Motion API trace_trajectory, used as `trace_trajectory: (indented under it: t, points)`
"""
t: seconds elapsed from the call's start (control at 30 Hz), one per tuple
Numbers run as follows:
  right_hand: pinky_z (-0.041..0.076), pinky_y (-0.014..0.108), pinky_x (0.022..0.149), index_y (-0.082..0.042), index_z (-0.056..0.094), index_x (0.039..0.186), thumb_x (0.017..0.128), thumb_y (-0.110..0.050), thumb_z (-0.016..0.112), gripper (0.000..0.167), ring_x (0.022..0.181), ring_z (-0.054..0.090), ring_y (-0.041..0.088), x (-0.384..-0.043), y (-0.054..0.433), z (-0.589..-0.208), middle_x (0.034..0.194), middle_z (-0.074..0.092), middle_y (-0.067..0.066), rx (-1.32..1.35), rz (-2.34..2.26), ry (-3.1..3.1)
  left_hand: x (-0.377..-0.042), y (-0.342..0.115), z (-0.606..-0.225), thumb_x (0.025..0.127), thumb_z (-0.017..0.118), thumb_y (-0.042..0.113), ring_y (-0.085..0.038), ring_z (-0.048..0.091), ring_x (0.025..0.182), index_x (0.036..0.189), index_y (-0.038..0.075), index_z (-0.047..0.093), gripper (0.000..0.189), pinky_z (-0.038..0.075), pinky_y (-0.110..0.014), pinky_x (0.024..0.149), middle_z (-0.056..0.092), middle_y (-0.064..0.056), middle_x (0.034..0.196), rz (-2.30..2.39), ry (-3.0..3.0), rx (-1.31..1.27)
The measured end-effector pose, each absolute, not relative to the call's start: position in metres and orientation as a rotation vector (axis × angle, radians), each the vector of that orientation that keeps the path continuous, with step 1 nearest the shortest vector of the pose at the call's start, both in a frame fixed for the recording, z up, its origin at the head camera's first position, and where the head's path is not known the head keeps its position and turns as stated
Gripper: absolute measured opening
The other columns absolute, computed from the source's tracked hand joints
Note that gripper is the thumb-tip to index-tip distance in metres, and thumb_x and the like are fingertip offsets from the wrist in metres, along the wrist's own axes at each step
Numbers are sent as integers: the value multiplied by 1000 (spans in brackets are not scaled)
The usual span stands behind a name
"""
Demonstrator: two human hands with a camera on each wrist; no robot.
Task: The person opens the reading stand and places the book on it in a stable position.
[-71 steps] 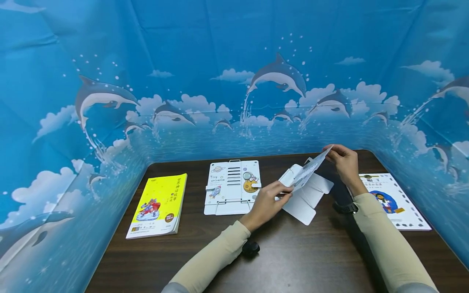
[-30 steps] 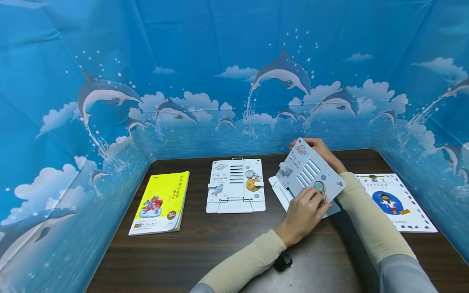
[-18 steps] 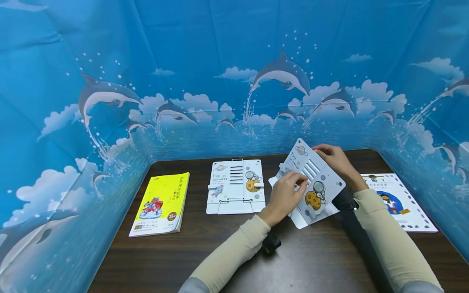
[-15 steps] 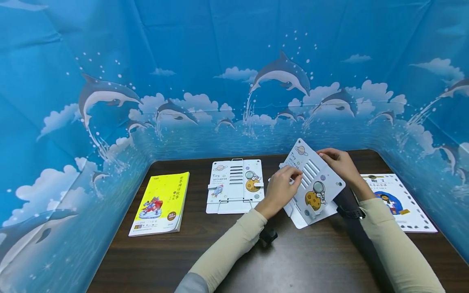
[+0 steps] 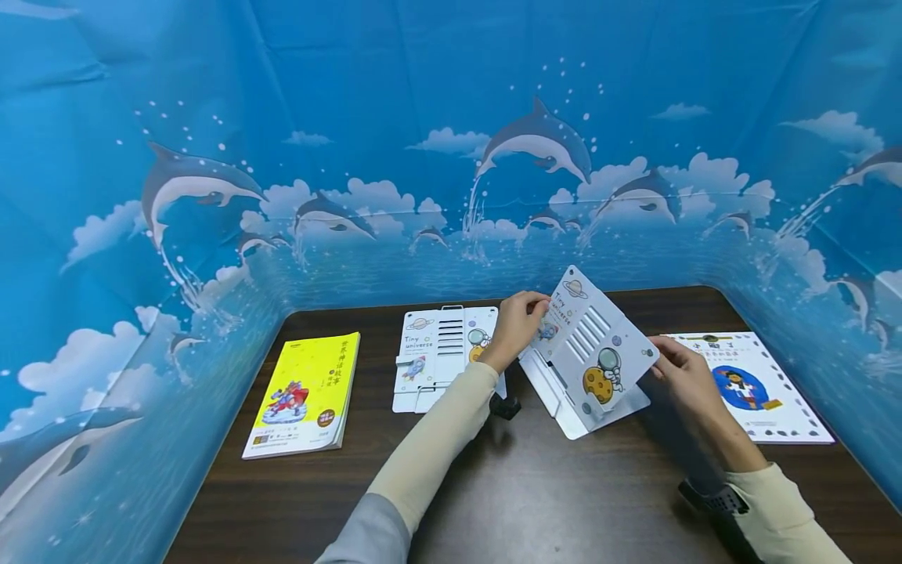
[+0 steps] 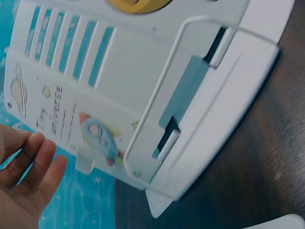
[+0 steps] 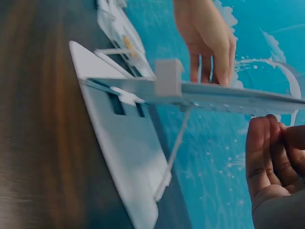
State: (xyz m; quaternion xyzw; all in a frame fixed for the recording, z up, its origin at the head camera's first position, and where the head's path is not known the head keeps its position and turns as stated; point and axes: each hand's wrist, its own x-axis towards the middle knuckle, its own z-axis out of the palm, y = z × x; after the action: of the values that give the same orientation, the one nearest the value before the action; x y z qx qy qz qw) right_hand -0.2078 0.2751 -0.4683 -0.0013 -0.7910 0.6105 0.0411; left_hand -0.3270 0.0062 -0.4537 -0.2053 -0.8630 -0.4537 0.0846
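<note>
A white "Tiny universe" folding book stand (image 5: 586, 338), printed with a planet, rocket and astronaut, is propped up at an angle on the table. At its upper left edge my left hand (image 5: 517, 325) holds the panel with the fingertips. My right hand (image 5: 690, 384) has thumb and fingers at the right corner. From the left wrist, the slotted panel (image 6: 126, 52), wire holder (image 6: 164, 95) and small side clip (image 6: 85, 160) show beside my fingers. The right wrist view catches the panel nearly edge-on (image 7: 224, 98), a thin support rod (image 7: 176, 148) and the flat base (image 7: 121, 148).
A second matching book stand (image 5: 423, 364) lies flat to the left, partly behind my left forearm. Farther left is a yellow book (image 5: 310, 392). On the right lies a white-covered book (image 5: 747, 392). A dolphin-print backdrop (image 5: 451, 196) encloses the dark wooden table (image 5: 564, 501).
The panel, earlier folded low with its underside showing, is raised to face me. Lately my left hand has shifted from its middle to the left edge, my right from the top edge to the right corner.
</note>
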Motion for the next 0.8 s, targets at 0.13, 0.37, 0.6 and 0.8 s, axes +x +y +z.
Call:
trace_trajectory:
  t: [0.13, 0.37, 0.6, 0.8]
  points:
    - [55, 13, 91, -15, 61, 139, 114, -33, 49, 33, 101, 68, 4, -188, 271, -478, 119, 67, -16, 150, 2124, -2241, -336, 5, -453, 112, 56, 18, -20, 69, 111, 137, 5, 70, 32, 58, -29, 91, 72, -11, 128, -1421, -2635, -565]
    - [50, 7, 94, -1, 37, 159, 112, -24, 56, 56, 119, 64, 9, -171, 255, -486, 143, 59, 12, 221, 1788, -2441, -341, 9, -453, 113, 53, 20, -23, 63, 136, 156, 7, 53, 44, 54, -36, 110, 62, -11, 149, -1599, -2720, -575]
    - [57, 43, 106, -5, 38, 163, 108, -30, 66, 67, 136, 57, 52, -173, 247, -486, 151, 55, 29, 58, 1596, -2574, -339, 14, -452, 114, 52, 20, -23, 65, 132, 158, 11, 50, 46, 58, -35, 104, 63, -11, 146, -1613, -2775, -608]
    - [61, 23, 93, -2, 49, 153, 107, -31, 66, 57, 117, 69, 33, -174, 249, -484, 141, 63, 28, 12, 1559, -2572, -340, 16, -451, 112, 54, 16, -23, 65, 132, 157, 10, 52, 45, 56, -37, 107, 63, -11, 144, -1616, -2768, -590]
